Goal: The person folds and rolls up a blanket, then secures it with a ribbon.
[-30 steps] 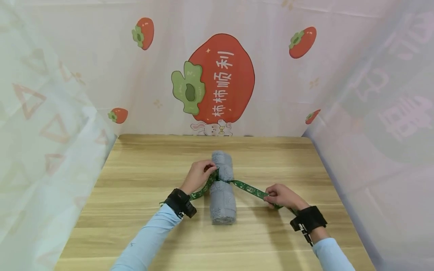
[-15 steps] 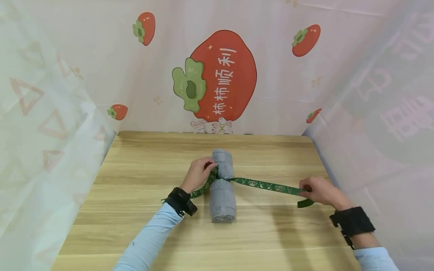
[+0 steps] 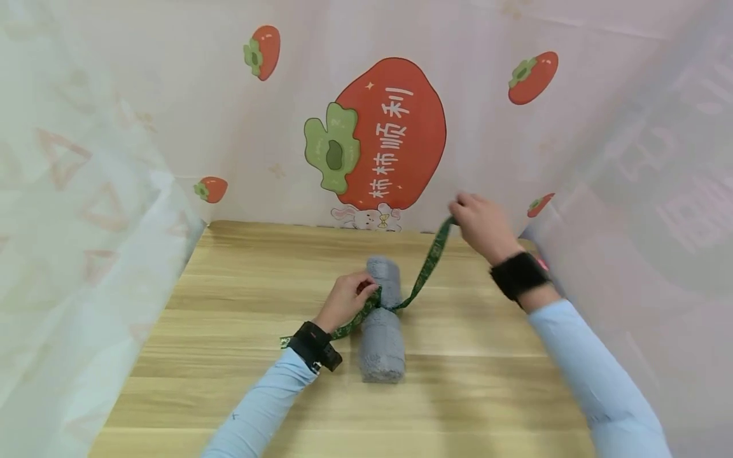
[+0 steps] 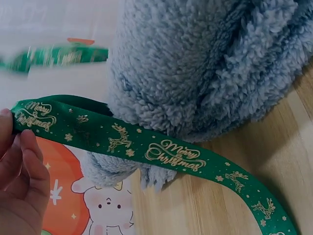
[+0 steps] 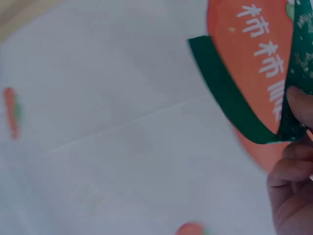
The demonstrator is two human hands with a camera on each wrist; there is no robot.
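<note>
A rolled grey fleece towel (image 3: 382, 327) lies mid-desk on the pale wood-grain desk (image 3: 229, 331). The left hand (image 3: 347, 300) pinches a glossy green printed ribbon (image 3: 425, 267) at the roll's nine o'clock; the right hand (image 3: 481, 222) pinches its free end, raised toward one o'clock. Tying seems underway; crossing that end over likely follows

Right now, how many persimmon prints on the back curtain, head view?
5: the big lettered persimmon at centre, small ones at upper left, lower left, upper right, lower right, partly hidden.
</note>
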